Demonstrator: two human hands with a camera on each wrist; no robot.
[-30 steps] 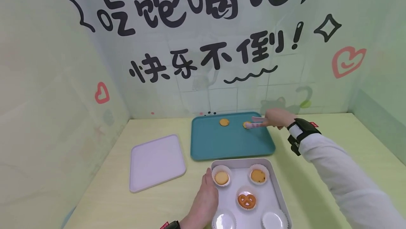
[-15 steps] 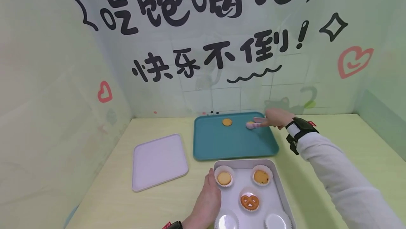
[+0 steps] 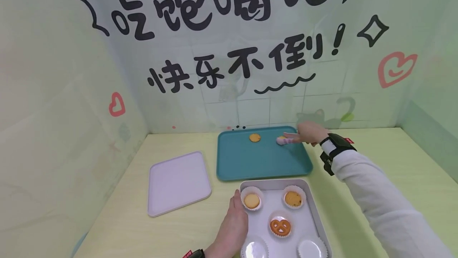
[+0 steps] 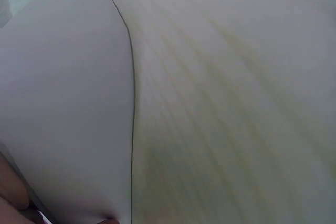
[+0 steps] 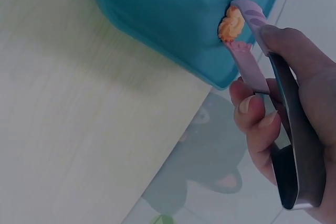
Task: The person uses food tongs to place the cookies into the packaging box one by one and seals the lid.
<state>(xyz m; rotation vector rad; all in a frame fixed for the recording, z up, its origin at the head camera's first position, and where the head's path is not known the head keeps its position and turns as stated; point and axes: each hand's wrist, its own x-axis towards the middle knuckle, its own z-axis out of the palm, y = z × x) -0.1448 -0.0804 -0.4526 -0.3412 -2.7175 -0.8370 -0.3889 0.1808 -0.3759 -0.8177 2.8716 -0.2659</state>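
Observation:
My right hand [image 3: 312,132] grips a pair of tongs [image 5: 300,140] with pale pink tips over the teal tray [image 3: 264,158]. In the right wrist view, the tips lie on either side of an orange-brown cookie [image 5: 231,24] near the tray's corner. The tongs partly hide this cookie in the head view. A second round cookie [image 3: 255,138] lies farther left on that tray. My left hand [image 3: 231,224] holds the left wall of a pale, high-sided baking pan [image 3: 262,234]. Inside the pan, paper cups hold a plain cookie [image 3: 251,200], a speckled cookie [image 3: 293,198] and a pretzel [image 3: 280,227].
Two more paper cups, one on the left [image 3: 255,248] and one on the right [image 3: 312,248], stand empty at the pan's near end. A flat lilac tray [image 3: 179,184] lies left of the teal tray. A printed wall [image 3: 214,107] rises behind the table.
The tong tips have closed in around the cookie on the teal tray, and the upper tip has dropped slightly. My left hand stays at the pan's wall. The head view shifts slightly.

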